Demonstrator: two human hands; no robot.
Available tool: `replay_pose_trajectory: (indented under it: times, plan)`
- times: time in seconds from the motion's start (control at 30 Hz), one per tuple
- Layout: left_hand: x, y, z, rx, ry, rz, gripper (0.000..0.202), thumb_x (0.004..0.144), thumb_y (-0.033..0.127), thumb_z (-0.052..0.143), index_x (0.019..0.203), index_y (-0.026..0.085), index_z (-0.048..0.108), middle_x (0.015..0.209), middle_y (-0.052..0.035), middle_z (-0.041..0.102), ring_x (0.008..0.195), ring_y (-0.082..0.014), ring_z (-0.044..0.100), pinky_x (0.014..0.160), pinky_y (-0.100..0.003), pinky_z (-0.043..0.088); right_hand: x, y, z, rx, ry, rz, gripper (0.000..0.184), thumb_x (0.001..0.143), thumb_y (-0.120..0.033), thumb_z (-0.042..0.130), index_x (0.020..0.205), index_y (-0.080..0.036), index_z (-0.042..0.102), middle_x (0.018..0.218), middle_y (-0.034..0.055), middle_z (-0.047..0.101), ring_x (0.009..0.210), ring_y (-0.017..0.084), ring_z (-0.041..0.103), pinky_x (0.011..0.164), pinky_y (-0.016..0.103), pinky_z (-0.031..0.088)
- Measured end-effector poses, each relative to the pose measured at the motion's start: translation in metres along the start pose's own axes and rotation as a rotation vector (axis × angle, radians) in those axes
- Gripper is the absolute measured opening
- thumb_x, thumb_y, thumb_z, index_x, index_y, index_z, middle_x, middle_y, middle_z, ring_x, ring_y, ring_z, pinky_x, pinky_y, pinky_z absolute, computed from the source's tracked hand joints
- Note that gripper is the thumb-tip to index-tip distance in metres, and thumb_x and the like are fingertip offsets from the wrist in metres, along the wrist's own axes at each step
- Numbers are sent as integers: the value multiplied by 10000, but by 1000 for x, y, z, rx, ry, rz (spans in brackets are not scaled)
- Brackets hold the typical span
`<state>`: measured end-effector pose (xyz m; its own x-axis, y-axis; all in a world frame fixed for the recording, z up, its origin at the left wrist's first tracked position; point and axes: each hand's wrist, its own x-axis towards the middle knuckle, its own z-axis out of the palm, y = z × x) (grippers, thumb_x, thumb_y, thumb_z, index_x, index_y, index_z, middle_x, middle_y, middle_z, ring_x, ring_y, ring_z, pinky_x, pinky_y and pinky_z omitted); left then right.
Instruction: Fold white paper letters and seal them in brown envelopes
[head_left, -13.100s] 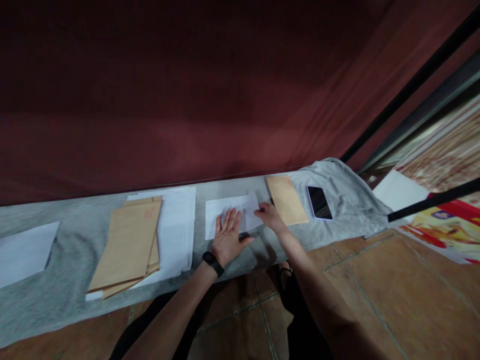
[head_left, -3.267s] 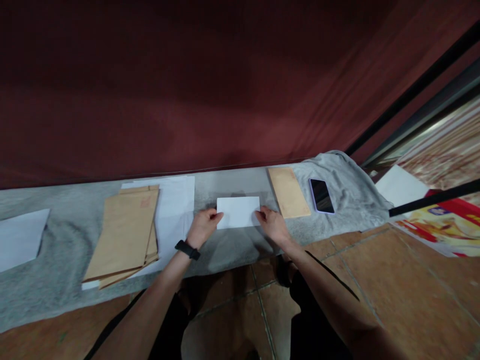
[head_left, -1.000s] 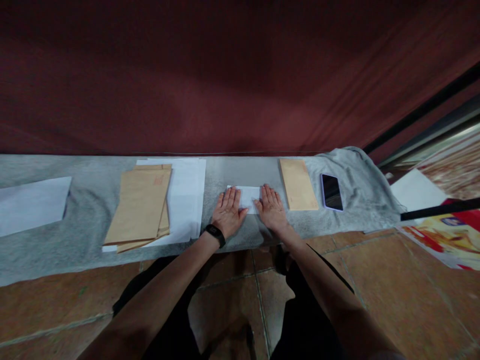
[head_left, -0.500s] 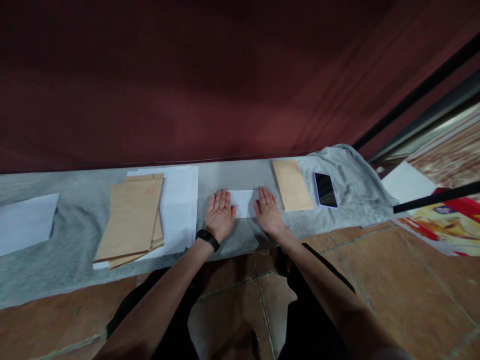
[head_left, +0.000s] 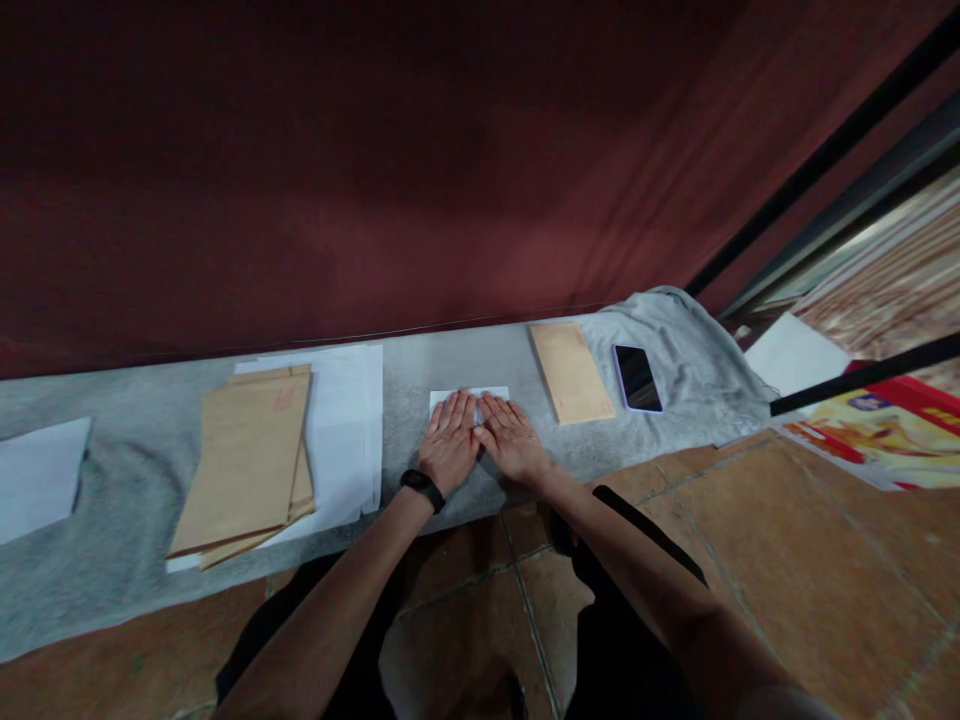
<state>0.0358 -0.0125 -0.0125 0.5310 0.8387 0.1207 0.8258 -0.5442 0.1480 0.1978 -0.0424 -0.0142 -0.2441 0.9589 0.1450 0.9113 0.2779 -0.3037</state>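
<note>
A small folded sheet of white paper [head_left: 491, 392] lies on the grey cloth in front of me, mostly covered by my hands. My left hand [head_left: 452, 440] rests flat on its left part, fingers stretched out, a black band on the wrist. Beside it, my right hand [head_left: 514, 440] presses flat on the right part, with the two thumbs meeting in the middle. Just right of my hands lies a brown envelope [head_left: 572, 373]. Further left, several brown envelopes [head_left: 244, 455] are piled on white sheets [head_left: 349, 430].
A phone [head_left: 637, 378] in a purple case lies right of the single envelope. More white paper [head_left: 37, 475] sits at the far left of the grey cloth [head_left: 127, 540]. A dark red wall [head_left: 375, 200] rises behind. A black bar [head_left: 862, 375] and a colourful box [head_left: 885, 425] are at right.
My hands have slid inward from the ends of the folded paper and come together at its middle, still flat. The view has shifted slightly.
</note>
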Motion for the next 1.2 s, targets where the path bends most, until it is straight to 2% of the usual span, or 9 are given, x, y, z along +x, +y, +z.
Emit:
replay_pose_trajectory:
  times: [0.37, 0.5, 0.57, 0.7, 0.8, 0.97, 1.2]
  plan:
    - [3, -1, 1, 3, 72, -65, 630, 1023, 423, 317, 1552, 84, 360, 1616, -163, 363, 1529, -284, 281, 1248, -485, 245, 15, 20, -1, -53, 2, 51, 580, 1076, -438, 295, 1581, -153, 326, 1648, 96, 293, 1532, 247, 281, 1266, 482, 202]
    - [2, 3, -4, -12, 59, -63, 617, 1031, 420, 312, 1530, 66, 392, 1609, -178, 374, 1520, -281, 304, 1250, -473, 251, 23, 29, -6, -28, -40, 51, 573, 1083, -426, 254, 1576, -148, 336, 1650, 92, 295, 1541, 232, 259, 1271, 472, 192]
    - [-1, 7, -9, -39, 25, 17, 590, 1040, 398, 300, 1513, 66, 419, 1605, -170, 386, 1513, -257, 323, 1254, -446, 255, 26, 35, -10, 21, -77, 43, 562, 1089, -414, 203, 1569, -164, 355, 1643, 78, 319, 1539, 204, 263, 1271, 456, 204]
    - [-9, 14, -15, -93, -64, 289, 537, 1051, 417, 308, 1503, 165, 454, 1586, -90, 445, 1497, -205, 356, 1262, -431, 245, 31, 45, -16, 140, -114, 49, 573, 1094, -420, 119, 1540, -220, 418, 1610, 40, 400, 1512, 149, 323, 1264, 417, 249]
    - [-11, 16, -14, -98, -108, 374, 537, 1051, 453, 316, 1493, 191, 472, 1580, -73, 456, 1484, -200, 378, 1262, -426, 244, 31, 47, -16, 155, -106, 42, 576, 1093, -440, 129, 1537, -218, 423, 1606, 46, 408, 1515, 149, 315, 1267, 425, 244]
    - [-6, 17, -9, -62, -25, 302, 571, 1047, 443, 316, 1504, 127, 452, 1574, -126, 454, 1494, -219, 362, 1265, -422, 242, 30, 43, -14, 122, -104, 33, 597, 1092, -436, 109, 1541, -186, 412, 1616, 64, 389, 1529, 155, 283, 1273, 425, 223]
    - [0, 11, -6, -49, 12, 159, 588, 1041, 392, 280, 1542, 103, 386, 1609, -128, 392, 1520, -230, 308, 1266, -443, 236, 28, 42, -16, 74, -74, 12, 568, 1092, -413, 142, 1544, -198, 413, 1611, 65, 394, 1521, 162, 304, 1271, 435, 234]
